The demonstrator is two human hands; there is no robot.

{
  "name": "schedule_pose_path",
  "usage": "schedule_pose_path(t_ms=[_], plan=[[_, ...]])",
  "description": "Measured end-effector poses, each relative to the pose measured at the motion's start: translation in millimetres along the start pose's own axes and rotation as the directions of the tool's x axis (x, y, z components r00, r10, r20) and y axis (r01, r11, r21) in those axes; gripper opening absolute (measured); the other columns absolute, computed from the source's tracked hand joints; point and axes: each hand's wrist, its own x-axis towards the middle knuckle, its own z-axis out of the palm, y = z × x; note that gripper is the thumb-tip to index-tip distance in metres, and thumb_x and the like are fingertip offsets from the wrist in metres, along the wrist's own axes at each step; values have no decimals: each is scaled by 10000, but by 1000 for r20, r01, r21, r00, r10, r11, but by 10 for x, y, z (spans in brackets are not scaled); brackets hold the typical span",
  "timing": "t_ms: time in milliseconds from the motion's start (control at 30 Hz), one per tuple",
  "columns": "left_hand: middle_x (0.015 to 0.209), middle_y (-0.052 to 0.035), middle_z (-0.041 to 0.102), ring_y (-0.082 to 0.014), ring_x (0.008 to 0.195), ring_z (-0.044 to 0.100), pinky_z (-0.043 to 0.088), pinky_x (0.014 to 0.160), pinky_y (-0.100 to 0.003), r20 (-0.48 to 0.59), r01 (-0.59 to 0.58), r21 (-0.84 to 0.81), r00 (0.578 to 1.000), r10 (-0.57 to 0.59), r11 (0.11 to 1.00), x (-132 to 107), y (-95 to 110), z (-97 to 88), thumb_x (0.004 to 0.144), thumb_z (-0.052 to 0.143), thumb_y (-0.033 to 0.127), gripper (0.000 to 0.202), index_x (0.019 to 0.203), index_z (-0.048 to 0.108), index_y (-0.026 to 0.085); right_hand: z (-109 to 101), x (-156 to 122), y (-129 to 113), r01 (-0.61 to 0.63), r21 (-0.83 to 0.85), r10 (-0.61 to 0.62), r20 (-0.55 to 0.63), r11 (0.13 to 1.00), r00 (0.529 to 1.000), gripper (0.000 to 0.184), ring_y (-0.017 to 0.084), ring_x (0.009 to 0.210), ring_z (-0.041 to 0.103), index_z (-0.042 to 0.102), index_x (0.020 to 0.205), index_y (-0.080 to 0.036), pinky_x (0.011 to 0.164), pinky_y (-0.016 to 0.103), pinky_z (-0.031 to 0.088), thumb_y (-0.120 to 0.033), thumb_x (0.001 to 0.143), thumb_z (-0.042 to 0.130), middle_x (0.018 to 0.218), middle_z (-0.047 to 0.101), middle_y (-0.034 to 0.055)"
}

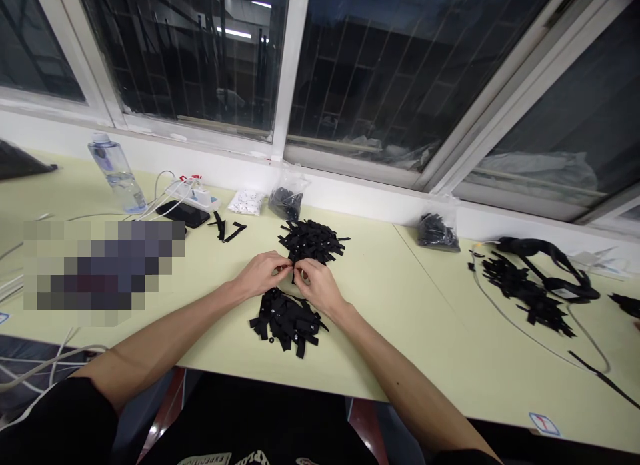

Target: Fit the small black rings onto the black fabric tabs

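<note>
My left hand (263, 273) and my right hand (316, 283) meet over the pale green table (390, 305), fingertips pinched together on a small black strap piece (293, 268). Just beyond the fingers lies a far pile of black strap pieces (313, 241). Below my wrists, near the table's front edge, sits a second pile of black strap pieces (287, 320), some showing small white dots. Both hands are closed in a pinch.
A water bottle (116, 173), power strip (195, 193), phone (183, 213) and cables lie at the back left. Two plastic bags (287, 198) (439, 230) hold dark parts by the window sill. More black straps (533, 291) and a cord lie on the right.
</note>
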Motion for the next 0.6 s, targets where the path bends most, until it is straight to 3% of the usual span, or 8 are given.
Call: schedule_pose_path(t_ms=[267, 467, 600], plan=[[792, -29, 665, -171, 774, 592, 438, 714, -262, -6, 4, -42, 1000, -4, 999, 11, 16, -22, 924, 476, 232, 217, 892, 687, 194, -23, 4, 20, 11, 3, -11, 26, 1000, 1000, 167, 163, 784, 575, 622, 959, -199, 724, 263, 445, -195, 964, 455, 866, 604, 42], [824, -27, 685, -168, 778, 605, 448, 720, -255, -26, 29, -69, 999, -31, 997, 10, 14, -20, 901, 514, 245, 196, 900, 704, 198, 20, -1, 47, -9, 0, 9, -15, 1000, 1000, 144, 164, 752, 580, 628, 945, -190, 705, 269, 462, -195, 948, 484, 861, 612, 47], [800, -19, 685, -162, 760, 605, 445, 714, -250, -32, 32, -83, 999, -35, 996, 11, 9, -7, 896, 529, 252, 186, 873, 706, 198, 28, -1, 70, 3, 20, -1, -68, 1000, 998, 167, 173, 771, 599, 632, 1030, -189, 709, 279, 477, -195, 951, 485, 885, 633, 56]])
